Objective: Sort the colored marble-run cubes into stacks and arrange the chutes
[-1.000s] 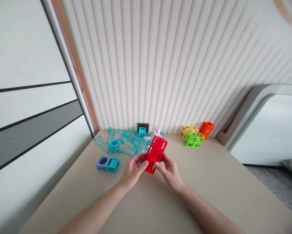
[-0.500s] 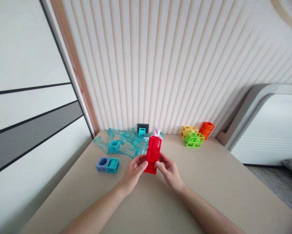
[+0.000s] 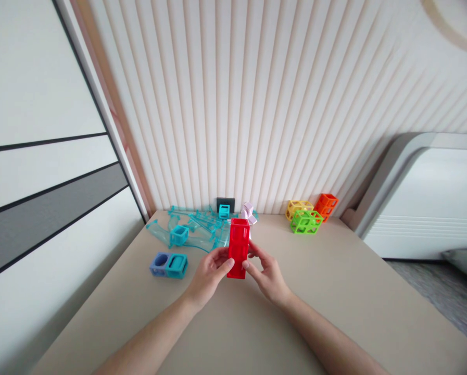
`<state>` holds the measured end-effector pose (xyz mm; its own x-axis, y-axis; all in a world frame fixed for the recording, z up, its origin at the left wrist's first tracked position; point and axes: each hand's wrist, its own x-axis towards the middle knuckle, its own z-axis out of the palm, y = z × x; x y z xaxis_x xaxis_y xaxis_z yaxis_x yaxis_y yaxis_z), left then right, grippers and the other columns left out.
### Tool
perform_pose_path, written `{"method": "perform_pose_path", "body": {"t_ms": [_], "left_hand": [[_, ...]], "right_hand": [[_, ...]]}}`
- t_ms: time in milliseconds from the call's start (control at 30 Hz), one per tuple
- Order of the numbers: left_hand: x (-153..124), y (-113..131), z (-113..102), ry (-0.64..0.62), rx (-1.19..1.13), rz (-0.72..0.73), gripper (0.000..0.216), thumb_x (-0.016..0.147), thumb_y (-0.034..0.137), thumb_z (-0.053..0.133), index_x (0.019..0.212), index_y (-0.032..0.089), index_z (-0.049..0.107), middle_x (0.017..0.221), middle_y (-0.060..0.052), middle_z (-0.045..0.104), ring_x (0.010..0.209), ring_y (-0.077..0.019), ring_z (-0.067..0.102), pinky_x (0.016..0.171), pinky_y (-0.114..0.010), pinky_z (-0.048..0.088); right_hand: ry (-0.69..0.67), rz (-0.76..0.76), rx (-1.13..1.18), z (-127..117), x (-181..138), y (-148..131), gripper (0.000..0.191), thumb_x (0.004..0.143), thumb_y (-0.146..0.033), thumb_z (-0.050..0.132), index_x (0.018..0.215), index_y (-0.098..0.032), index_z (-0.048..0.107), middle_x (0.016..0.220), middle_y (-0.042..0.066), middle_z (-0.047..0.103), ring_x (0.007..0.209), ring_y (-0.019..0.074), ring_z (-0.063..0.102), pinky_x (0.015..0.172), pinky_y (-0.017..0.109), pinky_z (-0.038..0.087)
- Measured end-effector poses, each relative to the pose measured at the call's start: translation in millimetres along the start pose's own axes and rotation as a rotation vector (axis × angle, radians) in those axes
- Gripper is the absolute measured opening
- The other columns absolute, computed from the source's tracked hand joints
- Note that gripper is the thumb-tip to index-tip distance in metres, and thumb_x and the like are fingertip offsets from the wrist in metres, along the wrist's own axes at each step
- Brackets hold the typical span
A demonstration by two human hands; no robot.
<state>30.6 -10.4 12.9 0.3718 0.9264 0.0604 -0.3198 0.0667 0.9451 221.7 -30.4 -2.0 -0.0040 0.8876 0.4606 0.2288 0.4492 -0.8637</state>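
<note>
A tall red openwork block stack (image 3: 238,242) stands upright between my hands in the middle of the table. My left hand (image 3: 211,272) grips its lower left side, thumb on the near face. On the lower right side is my right hand (image 3: 267,273), thumb against the near edge and fingers behind. Whether the stack's base rests on the tabletop, I cannot tell. To the left lies a joined pair of blocks, one lavender with a round hole (image 3: 160,264) and one teal (image 3: 177,266).
Clear teal track pieces (image 3: 196,239) spread along the back left, with a small teal block (image 3: 179,235) among them. A dark panel (image 3: 226,203) and a pale pink folded object (image 3: 248,212) stand near the wall. Green (image 3: 306,222), yellow (image 3: 299,209) and orange (image 3: 327,207) blocks sit back right.
The red stack looks more upright and has shifted slightly left, with both hands still on it. The whole view has also moved a little.
</note>
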Motion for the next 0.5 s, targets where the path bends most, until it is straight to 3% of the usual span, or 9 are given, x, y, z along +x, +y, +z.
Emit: {"method": "perform_pose_path", "body": {"t_ms": [200,500], "left_hand": [[0.1,-11.1,-2.7,-0.054,0.053,-0.059,0.039,0.076,0.041,0.082,0.105,0.017,0.070,0.105,-0.010,0.075,0.097,-0.0248,0.068,0.087,-0.036,0.054],[-3.4,-10.8,1.5,-0.074,0.072,-0.116,0.040,0.073,0.043,0.084,0.101,0.018,0.069,0.104,-0.009,0.072,0.100,-0.0251,0.065,0.089,-0.037,0.051]], "right_hand": [[0.036,0.081,0.116,-4.6,4.0,1.2,0.052,0.093,-0.054,0.060,0.134,-0.023,0.062,0.120,0.009,0.072,0.104,0.0288,0.067,0.096,0.046,0.052],[0.031,0.156,0.215,-2.8,7.1,-10.9,0.044,0.092,-0.054,0.060,0.119,-0.021,0.072,0.107,0.007,0.077,0.105,0.0317,0.068,0.094,0.045,0.054]]}}
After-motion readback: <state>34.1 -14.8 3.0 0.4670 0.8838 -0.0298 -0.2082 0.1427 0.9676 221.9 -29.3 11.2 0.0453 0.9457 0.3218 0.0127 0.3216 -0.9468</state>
